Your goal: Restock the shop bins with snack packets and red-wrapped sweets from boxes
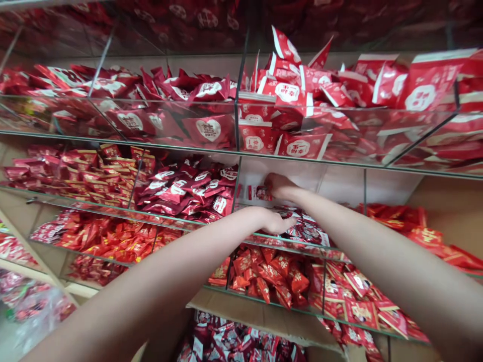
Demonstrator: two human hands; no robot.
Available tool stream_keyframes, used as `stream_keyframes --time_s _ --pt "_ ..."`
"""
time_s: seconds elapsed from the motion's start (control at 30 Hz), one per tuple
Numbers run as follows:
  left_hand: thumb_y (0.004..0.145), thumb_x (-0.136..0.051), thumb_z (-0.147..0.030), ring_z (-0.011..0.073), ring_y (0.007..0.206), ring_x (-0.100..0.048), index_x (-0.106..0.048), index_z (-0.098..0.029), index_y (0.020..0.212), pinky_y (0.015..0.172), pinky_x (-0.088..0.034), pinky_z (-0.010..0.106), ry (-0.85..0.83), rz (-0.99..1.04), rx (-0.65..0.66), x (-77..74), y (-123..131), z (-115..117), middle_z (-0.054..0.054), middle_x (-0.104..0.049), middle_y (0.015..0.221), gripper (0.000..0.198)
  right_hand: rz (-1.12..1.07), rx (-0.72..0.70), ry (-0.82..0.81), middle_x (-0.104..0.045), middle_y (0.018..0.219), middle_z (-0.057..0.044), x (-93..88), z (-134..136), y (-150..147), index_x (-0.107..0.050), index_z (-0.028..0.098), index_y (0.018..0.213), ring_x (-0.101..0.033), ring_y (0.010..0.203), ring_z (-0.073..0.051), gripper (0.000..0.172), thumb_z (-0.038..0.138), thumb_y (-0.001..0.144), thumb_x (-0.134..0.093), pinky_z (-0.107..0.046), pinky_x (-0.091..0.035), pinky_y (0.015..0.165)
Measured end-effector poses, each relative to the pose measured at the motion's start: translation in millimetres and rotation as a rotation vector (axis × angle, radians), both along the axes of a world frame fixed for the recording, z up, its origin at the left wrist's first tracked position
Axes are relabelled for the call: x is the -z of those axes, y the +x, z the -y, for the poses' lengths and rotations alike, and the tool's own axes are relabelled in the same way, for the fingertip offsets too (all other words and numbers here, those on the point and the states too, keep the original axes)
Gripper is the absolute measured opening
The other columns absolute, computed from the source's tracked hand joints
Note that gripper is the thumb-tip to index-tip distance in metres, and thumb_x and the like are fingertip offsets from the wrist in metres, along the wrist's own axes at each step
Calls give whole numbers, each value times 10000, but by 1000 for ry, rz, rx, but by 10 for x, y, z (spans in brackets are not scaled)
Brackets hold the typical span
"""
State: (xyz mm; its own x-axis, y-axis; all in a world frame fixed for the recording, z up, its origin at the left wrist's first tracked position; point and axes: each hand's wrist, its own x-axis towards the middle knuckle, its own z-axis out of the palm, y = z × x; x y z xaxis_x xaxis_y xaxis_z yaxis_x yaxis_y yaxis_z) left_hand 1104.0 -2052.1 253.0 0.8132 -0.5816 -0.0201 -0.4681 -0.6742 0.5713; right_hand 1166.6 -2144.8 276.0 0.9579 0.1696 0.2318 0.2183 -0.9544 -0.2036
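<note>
Both my arms reach into a glass bin (302, 173) in the middle of a tiered display. My right hand (277, 185) is at the back of that bin, its fingers closed on a small red sweet packet (261, 193). My left hand (277, 221) rests lower, at the bin's front glass edge, fingers curled down into a heap of red and white sweet packets (307, 229); what it grips is hidden. The bin's white back wall shows behind my right hand.
Glass-walled bins full of red wrapped sweets fill the shelves: heart-printed packets (207, 128) upper left, larger red bags (298, 93) upper right, dark red packets (188, 188) at left. A cardboard box of packets (234, 342) sits below. A clear plastic bag (33, 311) lies at lower left.
</note>
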Motion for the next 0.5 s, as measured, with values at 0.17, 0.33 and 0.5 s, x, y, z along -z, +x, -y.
stream_keyframes --time_s 0.17,0.33,0.5 --pt "773 -166 -628 305 1250 -272 -373 -79 1279 1001 -221 449 323 -23 132 -80 -126 -99 190 -313 1337 775 -43 -77 -44 -649 922 -58 150 -37 105 -632 139 904 -569 849 -157 304 77 626 -527 -180 -382 672" --pt "817 -135 -502 332 1152 -419 -479 -58 1203 928 -325 445 326 72 185 -141 -193 -143 223 -439 1250 682 -69 -54 -102 -653 887 -83 246 -97 46 -659 167 868 -589 811 -180 248 158 739 -447 -229 -390 660" --pt "802 -194 -463 333 1030 -523 -593 -65 1069 858 -388 422 266 126 151 -90 -183 -171 213 -570 1103 623 -89 2 -171 -633 953 -147 278 -141 18 -657 154 898 -570 878 -234 275 142 724 -444 -284 -382 682"
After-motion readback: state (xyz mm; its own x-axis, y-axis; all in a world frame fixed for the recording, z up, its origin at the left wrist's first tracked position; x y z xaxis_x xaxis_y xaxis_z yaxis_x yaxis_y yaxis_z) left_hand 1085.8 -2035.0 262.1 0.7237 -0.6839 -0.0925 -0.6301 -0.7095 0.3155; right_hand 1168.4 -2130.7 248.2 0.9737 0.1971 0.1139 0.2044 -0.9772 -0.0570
